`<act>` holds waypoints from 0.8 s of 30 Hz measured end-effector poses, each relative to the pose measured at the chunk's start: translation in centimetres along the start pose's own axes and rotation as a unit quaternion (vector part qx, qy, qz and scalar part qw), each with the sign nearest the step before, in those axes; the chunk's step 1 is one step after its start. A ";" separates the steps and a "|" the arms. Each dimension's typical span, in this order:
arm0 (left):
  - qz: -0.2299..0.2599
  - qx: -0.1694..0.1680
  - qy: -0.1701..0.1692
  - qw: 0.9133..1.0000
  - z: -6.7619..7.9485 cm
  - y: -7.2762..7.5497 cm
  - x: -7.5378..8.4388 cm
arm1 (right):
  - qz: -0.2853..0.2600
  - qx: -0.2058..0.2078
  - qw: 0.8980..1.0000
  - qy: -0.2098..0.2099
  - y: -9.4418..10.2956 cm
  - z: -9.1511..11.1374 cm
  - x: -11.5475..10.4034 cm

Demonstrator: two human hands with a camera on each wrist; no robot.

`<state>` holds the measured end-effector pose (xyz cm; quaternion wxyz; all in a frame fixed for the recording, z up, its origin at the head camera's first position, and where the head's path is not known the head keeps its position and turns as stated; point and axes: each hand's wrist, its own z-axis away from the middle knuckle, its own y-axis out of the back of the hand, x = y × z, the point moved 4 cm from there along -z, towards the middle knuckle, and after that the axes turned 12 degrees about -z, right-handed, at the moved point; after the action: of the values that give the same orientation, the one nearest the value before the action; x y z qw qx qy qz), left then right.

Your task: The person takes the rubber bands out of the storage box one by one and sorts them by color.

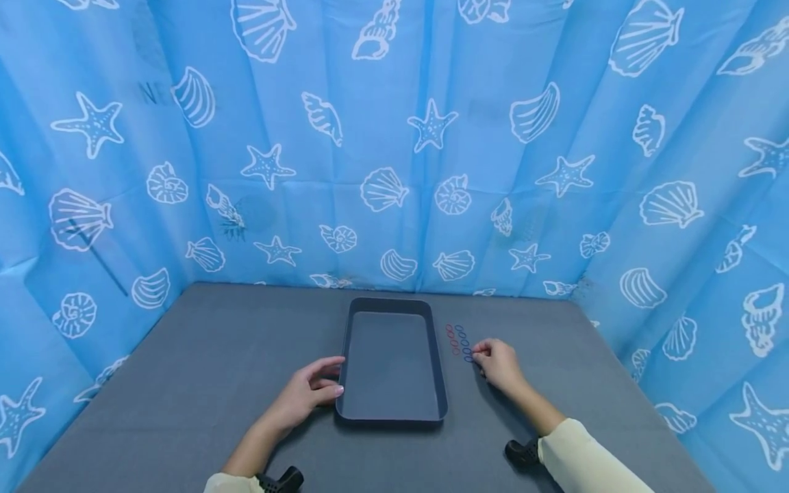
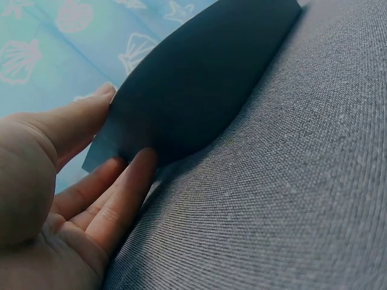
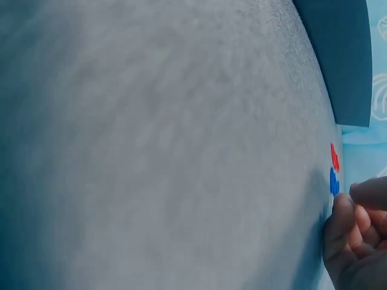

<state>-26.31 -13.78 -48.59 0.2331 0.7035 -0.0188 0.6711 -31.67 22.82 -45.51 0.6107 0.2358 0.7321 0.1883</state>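
Observation:
A dark rectangular tray (image 1: 392, 418) lies on the grey table. My left hand (image 1: 302, 394) grips its left side; in the left wrist view, fingertips (image 2: 145, 158) meet the outer wall while another digit is at the rim. To the right of the tray are several small red rings (image 1: 453, 339) and, beside them, a row of several small blue rings (image 1: 463, 339). The thumb and index finger of my right hand (image 1: 499, 366) come together in a pinch on the nearest blue ring. Red and blue also show just beyond these fingertips in the right wrist view.
Blue curtains with white shell and starfish prints (image 1: 382, 188) hang along the back and both sides of the grey table (image 1: 246, 329). A black wrist device (image 1: 522, 452) is worn below each hand.

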 end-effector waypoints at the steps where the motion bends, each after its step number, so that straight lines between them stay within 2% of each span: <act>1: 0.000 0.000 -0.001 1.000 0.0 0.0 0.0 | -0.011 -0.002 1.000 0.005 0.1 0.0 0.0; 7: 0.003 0.003 0.000 1.000 0.4 0.2 -0.3 | 0.013 -0.002 0.998 0.056 1.0 0.2 0.1; 13: 0.000 0.005 0.007 1.000 0.8 0.4 -0.5 | 0.054 0.003 0.995 0.086 2.1 0.4 0.9; 18: 0.022 0.007 0.014 1.000 0.8 0.6 -0.4 | 0.107 -0.002 0.989 0.101 3.4 0.3 1.8; 24: 0.071 0.001 0.022 0.997 1.0 1.2 -0.8 | 0.156 -0.026 0.982 0.104 5.1 0.3 2.7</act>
<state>-25.82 -15.43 -49.01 0.1848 0.6857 -0.0625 0.7013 -31.15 28.55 -44.86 0.5003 0.3100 0.7407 0.3239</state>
